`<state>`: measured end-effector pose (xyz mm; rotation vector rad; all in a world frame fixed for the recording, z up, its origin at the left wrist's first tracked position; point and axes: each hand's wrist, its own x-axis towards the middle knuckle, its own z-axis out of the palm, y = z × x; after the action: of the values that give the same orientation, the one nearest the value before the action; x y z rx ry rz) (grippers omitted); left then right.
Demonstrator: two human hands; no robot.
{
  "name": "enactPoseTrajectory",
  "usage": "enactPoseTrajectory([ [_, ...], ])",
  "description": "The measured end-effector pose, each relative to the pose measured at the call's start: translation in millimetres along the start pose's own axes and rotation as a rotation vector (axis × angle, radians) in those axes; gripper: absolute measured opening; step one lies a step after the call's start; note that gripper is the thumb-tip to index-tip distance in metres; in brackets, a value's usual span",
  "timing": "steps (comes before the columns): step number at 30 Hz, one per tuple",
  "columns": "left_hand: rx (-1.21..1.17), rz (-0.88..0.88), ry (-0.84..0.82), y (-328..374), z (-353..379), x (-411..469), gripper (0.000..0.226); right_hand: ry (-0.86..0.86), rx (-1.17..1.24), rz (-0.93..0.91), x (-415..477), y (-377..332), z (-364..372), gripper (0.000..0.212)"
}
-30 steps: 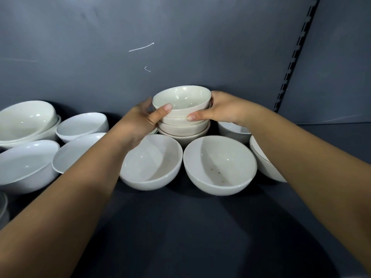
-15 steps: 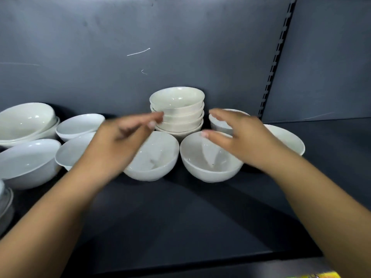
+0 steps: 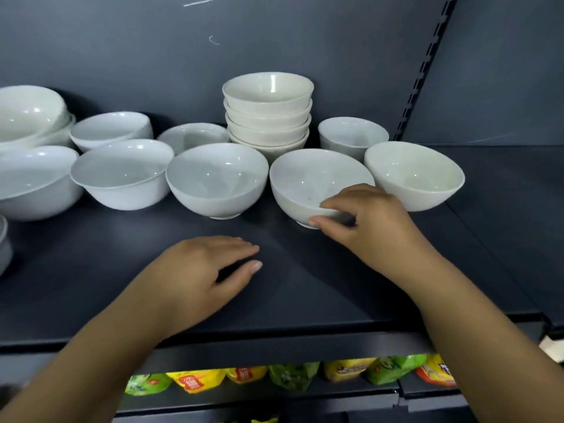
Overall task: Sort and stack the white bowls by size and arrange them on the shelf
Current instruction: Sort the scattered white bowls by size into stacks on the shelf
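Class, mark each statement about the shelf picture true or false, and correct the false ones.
1. The right hand pinches the rim of a front-row bowl. True.
2. The left hand holds a bowl. False: it holds nothing and is open above the shelf.
3. The stack at the back has four bowls. True.
4. The snack packets lie among the bowls. False: they sit on the level below.

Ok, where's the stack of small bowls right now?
In the head view, the stack of small bowls stands centre back on the shelf, between a shallow bowl on its left and a lone small bowl on its right.
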<state>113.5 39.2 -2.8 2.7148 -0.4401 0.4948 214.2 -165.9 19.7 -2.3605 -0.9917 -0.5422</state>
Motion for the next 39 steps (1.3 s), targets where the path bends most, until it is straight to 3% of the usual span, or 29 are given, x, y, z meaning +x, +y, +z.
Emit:
enactPoseTrajectory([
  [5,0.001,-0.124,0.228,4,-7,-3,0.047,0.075,0.096,-0.026,-3,2,-2,0.025],
  [9,-0.058,-0.531,0.437,5,-20,0,0.037,0.086,0.115,-0.065,-5,6,2,0.039],
  [12,-0.153,-0.747,0.392,-5,-19,8,0.053,0.101,0.122,-0.087,-5,9,3,0.039],
  [15,-0.251,-0.690,0.363,-9,-16,15,0.088,0.162,0.140,-0.066,-8,6,3,0.023],
  [22,-0.257,-0.679,0.348,-14,-13,30,0.089,0.143,0.330,0.132,-9,4,-6,0.017],
  [27,-0.317,-0.773,0.353,-10,-15,42,0.108,0.121,0.271,-0.029,-13,2,-7,0.033],
  [33,-0.312,-0.765,0.420,-16,-10,40,0.098,0.131,0.266,-0.075,-26,6,-10,0.037],
  [37,-0.475,-0.742,0.402,-16,-7,37,0.095,0.122,0.274,0.150,-38,9,-10,0.071],
  [39,-0.448,-0.696,0.356,-18,-6,36,0.078,0.137,0.337,0.289,-45,6,-9,0.082],
])
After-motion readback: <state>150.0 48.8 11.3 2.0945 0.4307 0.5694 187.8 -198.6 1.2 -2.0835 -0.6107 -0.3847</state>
